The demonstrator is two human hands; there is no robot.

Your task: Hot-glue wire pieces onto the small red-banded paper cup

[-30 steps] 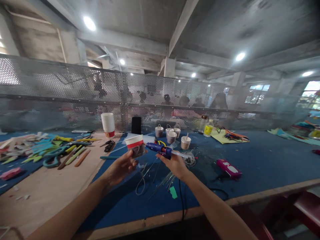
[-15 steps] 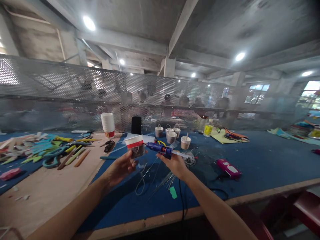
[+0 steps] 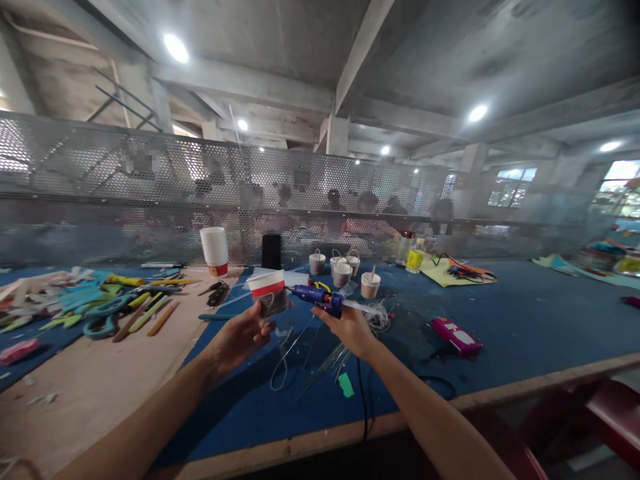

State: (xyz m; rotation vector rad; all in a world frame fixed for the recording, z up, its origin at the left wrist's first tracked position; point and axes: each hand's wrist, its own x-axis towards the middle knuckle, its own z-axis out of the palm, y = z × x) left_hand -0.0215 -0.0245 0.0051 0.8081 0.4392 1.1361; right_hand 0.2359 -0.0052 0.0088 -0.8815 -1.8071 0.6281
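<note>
"Please, what does the left hand [image 3: 245,337] do?"

"It is closed round a paper cup [image 3: 267,285], which is held a little tilted, near the centre of the frame. The cup has a red band, and its lower part is grey."

"And the right hand [image 3: 354,328]?"

"That one is gripping a blue glue gun [image 3: 316,297], just right of the cup. The nozzle [image 3: 289,289] points to the cup, but I cannot tell if they touch."

"What stands behind?"

"I count 5 small cups [image 3: 342,275] in the middle of the frame. Left of centre is 1 stack of white cups [image 3: 214,248], and farther left lie scissors [image 3: 99,326]."
</note>
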